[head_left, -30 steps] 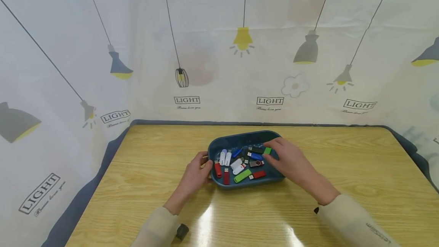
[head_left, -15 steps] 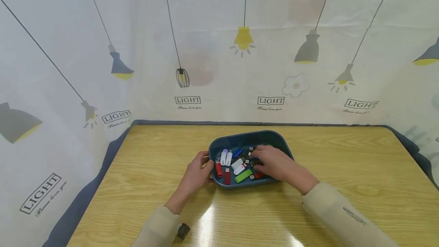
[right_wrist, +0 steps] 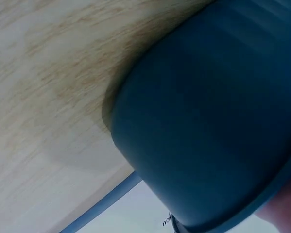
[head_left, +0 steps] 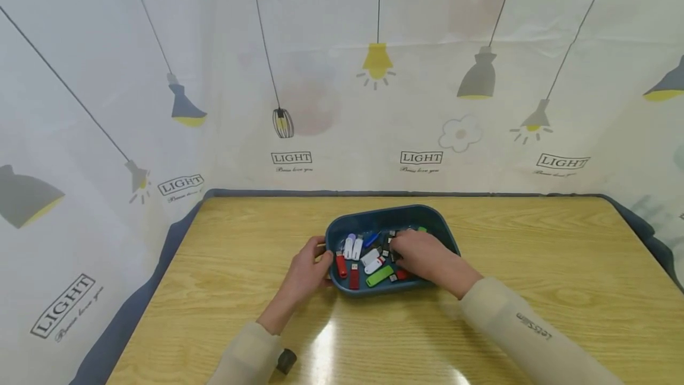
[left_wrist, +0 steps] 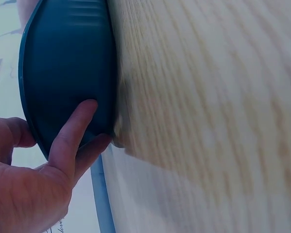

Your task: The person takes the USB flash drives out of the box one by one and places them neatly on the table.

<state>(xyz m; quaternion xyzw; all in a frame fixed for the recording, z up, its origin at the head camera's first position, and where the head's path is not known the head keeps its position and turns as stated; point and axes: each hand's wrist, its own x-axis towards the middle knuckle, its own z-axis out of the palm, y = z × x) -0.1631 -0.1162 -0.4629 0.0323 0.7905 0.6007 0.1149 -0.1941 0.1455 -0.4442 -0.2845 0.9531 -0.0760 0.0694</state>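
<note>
A dark blue plastic basin (head_left: 387,218) holds several USB sticks and stands on the wooden table. My left hand (head_left: 304,267) grips its left end: in the left wrist view the thumb is at the rim and the fingers (left_wrist: 75,131) lie against the outer wall. My right hand (head_left: 424,256) reaches over the right side into the basin, its fingertips down among the sticks and hidden from sight. Left of it show white sticks (head_left: 357,249), a blue one (head_left: 371,239), a light green one (head_left: 380,276) and red ones (head_left: 341,265). I cannot tell whether the right fingers hold a stick.
The yellowish wooden table (head_left: 240,236) runs back to a pale curtain (head_left: 342,94) printed with lamps. Beside the left sleeve (head_left: 248,352) is a small dark object (head_left: 286,361). The right sleeve (head_left: 523,328) crosses the table's front right.
My right hand has moved left, from the basin's right edge in over the sticks, covering some of them. The left hand has stayed at the basin's left end.
</note>
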